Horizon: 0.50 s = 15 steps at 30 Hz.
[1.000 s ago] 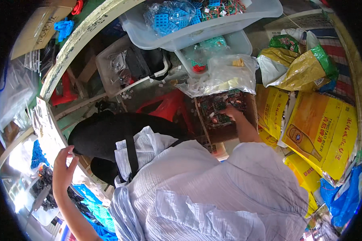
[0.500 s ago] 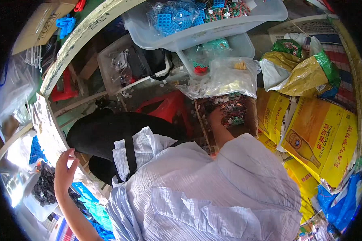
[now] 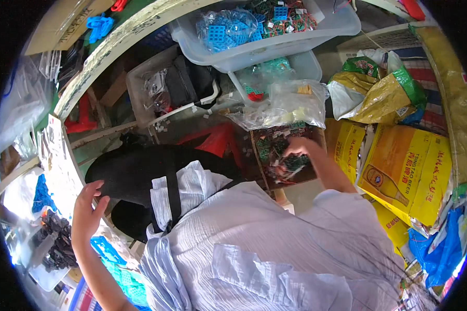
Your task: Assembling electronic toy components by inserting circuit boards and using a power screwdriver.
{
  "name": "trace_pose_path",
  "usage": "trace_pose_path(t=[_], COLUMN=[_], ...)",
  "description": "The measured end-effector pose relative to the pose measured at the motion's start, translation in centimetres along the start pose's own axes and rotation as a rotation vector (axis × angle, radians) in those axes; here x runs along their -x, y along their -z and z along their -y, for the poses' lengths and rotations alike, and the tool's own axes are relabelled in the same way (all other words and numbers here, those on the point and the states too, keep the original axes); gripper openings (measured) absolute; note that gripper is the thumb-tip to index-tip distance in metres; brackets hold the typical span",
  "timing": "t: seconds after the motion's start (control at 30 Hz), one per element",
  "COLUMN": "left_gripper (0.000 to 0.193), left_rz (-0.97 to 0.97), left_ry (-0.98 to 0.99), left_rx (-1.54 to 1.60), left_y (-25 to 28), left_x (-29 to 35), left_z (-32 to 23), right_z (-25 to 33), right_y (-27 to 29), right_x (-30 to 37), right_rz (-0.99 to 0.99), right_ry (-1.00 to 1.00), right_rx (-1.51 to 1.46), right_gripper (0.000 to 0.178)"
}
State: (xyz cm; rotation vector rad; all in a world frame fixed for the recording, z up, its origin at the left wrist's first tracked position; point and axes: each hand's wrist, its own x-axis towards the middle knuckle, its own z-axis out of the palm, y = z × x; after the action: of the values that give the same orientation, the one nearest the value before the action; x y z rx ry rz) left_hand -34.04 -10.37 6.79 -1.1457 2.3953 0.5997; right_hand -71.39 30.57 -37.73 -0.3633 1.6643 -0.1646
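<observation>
My right hand (image 3: 305,147) is over a cardboard box (image 3: 258,165) on the floor, fingers curled down among small circuit boards with wires (image 3: 290,161). What those fingers hold, if anything, cannot be made out. Beside the white edge of a workbench (image 3: 67,155) on the left, my left hand (image 3: 87,203) is raised, thumb and fingers apart, with nothing in it. A black bag-like shape (image 3: 135,173) lies between my two arms, its strap across my pale clothing.
Above the box lies a clear plastic bag (image 3: 290,103). Farther off stands a large translucent tub (image 3: 275,36) with blue parts and wired boards. Yellow cartons (image 3: 404,171) and a gold-and-green sack (image 3: 379,93) are at right. A red plastic stool (image 3: 218,139) sits left of the box.
My right hand has risen from deep in the box and shifted right, showing more of the boards. My left hand has opened slightly at the bench edge. The view has shifted a little.
</observation>
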Motion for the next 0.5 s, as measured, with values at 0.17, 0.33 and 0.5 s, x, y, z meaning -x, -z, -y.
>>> trace_pose_path(t=[0.17, 0.33, 0.5], left_gripper=[0.038, 0.041, 0.049], left_rz=[0.019, -0.047, -0.310], left_ry=[-0.067, -0.243, -0.301], left_rx=[0.155, 0.350, 0.934], left_y=[-1.5, -4.7, -9.4], left_x=[1.1, -0.3, 0.0], left_z=[-4.4, -4.7, -5.4], right_z=[12.3, 24.9, 40.9], right_y=[12.2, 10.2, -5.0], right_x=[12.9, 19.5, 24.0], right_rz=[0.415, 0.293, 0.407], right_ry=[0.199, 0.820, 1.032], right_rx=[0.057, -0.719, -1.207], right_gripper=[0.046, 0.041, 0.040])
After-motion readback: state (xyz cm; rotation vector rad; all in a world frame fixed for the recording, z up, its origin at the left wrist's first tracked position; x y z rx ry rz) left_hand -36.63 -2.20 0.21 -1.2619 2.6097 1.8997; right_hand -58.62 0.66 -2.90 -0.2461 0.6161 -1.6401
